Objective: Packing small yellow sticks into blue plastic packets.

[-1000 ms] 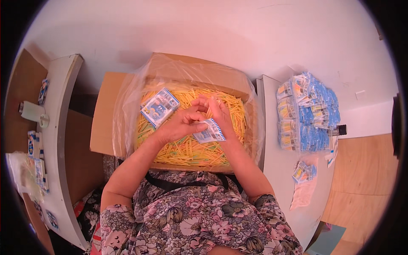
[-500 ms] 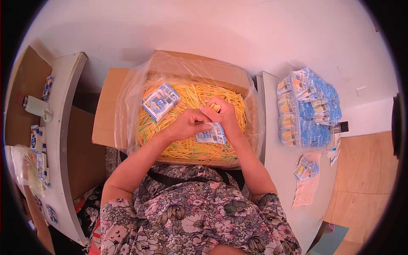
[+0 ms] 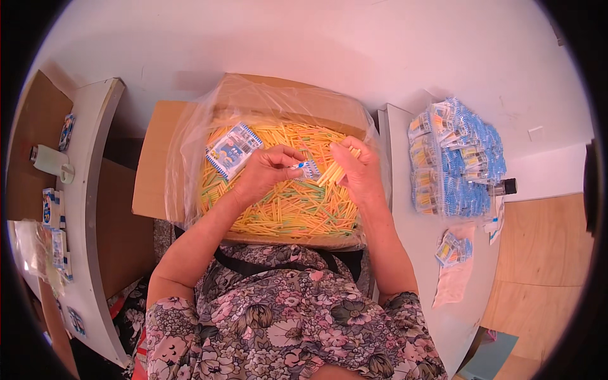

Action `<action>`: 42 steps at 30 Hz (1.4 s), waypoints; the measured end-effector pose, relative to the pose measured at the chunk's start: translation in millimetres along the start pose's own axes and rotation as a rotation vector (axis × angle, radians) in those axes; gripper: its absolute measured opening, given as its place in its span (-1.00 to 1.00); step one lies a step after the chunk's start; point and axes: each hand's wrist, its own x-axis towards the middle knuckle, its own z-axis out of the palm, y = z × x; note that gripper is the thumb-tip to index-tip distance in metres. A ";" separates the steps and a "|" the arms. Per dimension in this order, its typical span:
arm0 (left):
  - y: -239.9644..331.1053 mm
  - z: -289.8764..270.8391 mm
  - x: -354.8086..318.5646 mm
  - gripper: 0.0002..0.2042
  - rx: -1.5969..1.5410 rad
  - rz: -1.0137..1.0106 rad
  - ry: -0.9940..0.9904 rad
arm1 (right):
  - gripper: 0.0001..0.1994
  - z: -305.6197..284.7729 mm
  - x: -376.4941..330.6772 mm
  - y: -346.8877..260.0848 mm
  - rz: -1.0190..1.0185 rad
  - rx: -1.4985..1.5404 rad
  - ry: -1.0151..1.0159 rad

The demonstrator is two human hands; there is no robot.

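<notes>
A cardboard box (image 3: 152, 171) lined with a clear plastic bag stands in front of me, full of thin yellow and green sticks (image 3: 285, 209). My left hand (image 3: 266, 171) pinches the edge of a small blue-and-white packet (image 3: 308, 168) over the sticks. My right hand (image 3: 358, 168) grips a small bunch of yellow sticks (image 3: 335, 170) right beside the packet's open end. A stack of empty blue-and-white packets (image 3: 233, 149) lies on the sticks at the box's left rear.
A white table (image 3: 418, 247) at my right carries a heap of filled blue packets (image 3: 456, 164), a few more packets (image 3: 453, 248) and a white bag nearer me. A white shelf (image 3: 82, 209) at my left bears small packets and a tape roll (image 3: 50, 161).
My hands have drawn apart and shifted slightly toward the right of the box. The packet has passed into my left fingers, and my right hand now holds a bunch of sticks.
</notes>
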 end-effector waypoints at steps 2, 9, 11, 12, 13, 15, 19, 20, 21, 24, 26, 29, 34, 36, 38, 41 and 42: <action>-0.1 0.1 0.5 -0.87 0.008 0.011 -0.031 | -0.83 -4.3 4.3 0.6 -0.027 -0.045 -0.062; 5.1 1.1 -1.2 -0.86 0.007 -0.057 -0.137 | -0.82 8.3 8.3 5.5 -0.274 -0.572 0.076; 5.4 1.2 -2.3 -0.87 0.020 -0.090 -0.118 | -0.81 14.8 7.0 5.5 -0.410 -0.627 0.071; 6.0 0.9 -2.8 -0.87 0.026 -0.122 -0.103 | -0.81 17.9 5.6 4.1 -0.411 -0.627 0.069; 6.9 0.9 -3.5 -0.87 0.028 -0.122 -0.102 | -0.82 21.5 3.2 1.9 -0.453 -0.683 0.016; 9.6 1.7 -4.9 -0.86 0.017 -0.130 -0.093 | -0.83 25.2 -0.4 -1.0 -0.497 -0.737 -0.039; 7.7 0.1 -6.3 -0.84 0.004 -0.131 -0.134 | -0.82 15.2 -5.0 2.6 -0.422 -0.636 -0.025; 7.2 -0.3 -6.8 -0.84 -0.011 -0.136 -0.117 | -0.79 11.3 -6.5 6.1 -0.462 -0.670 0.001; 6.8 0.8 -5.5 -0.84 -0.025 -0.145 -0.109 | -0.79 10.0 -9.9 9.5 -0.461 -0.663 0.018; 7.9 3.7 -4.6 -0.83 0.101 -0.143 -0.092 | -0.66 9.9 -18.3 25.4 -0.627 -0.730 0.031; 6.8 8.3 -3.9 -0.84 0.096 -0.136 -0.128 | -0.52 3.3 -21.6 39.0 -0.745 -0.740 0.130; 11.9 19.0 -0.1 -0.83 0.422 -0.057 -0.140 | -0.61 -10.6 -34.9 35.5 -0.677 -0.546 0.193; 1.5 0.6 -2.7 -0.73 0.583 0.199 -0.254 | -0.84 -53.3 -53.8 62.8 -0.670 -0.690 0.096; 23.5 -6.9 -3.5 -0.75 0.999 0.385 -0.148 | -0.83 -95.7 -96.7 32.8 -0.614 -0.549 0.095; 44.3 -24.9 -9.4 -0.73 1.435 0.488 -0.007 | -0.81 -163.0 -145.9 3.2 -0.450 -0.419 0.081; 49.0 -40.7 -20.1 -0.65 1.806 0.334 0.124 | -0.76 -267.8 -212.0 -2.5 -0.336 -0.418 0.520; 47.1 -42.7 -20.0 -0.60 1.972 0.203 0.208 | -0.72 -293.4 -229.5 -5.0 -0.227 -0.420 0.772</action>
